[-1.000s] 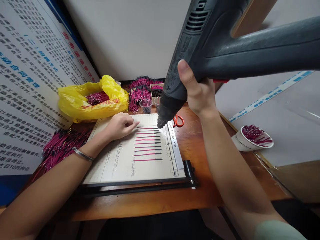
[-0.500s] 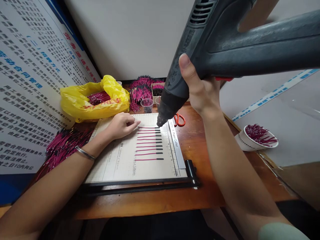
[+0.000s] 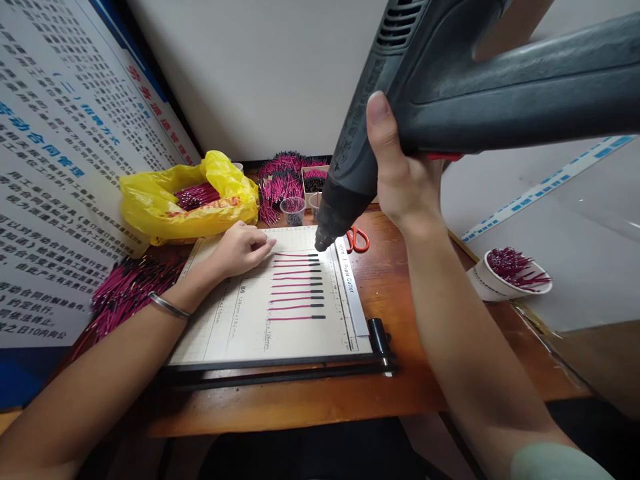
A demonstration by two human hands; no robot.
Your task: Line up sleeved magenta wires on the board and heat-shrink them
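Top and right edges crop my heat gun (image 3: 430, 87), which hides most fingers of my right hand (image 3: 407, 183); finest print (image 3: 353, 343) on the paper cutter (image 3: 200, 337) seems unreadably small.

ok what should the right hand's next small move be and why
Probably draw the heat gun nearer, along the black ends of the wires: the right hand holds it with the nozzle by the farthest ends, while the rest lie nearer.
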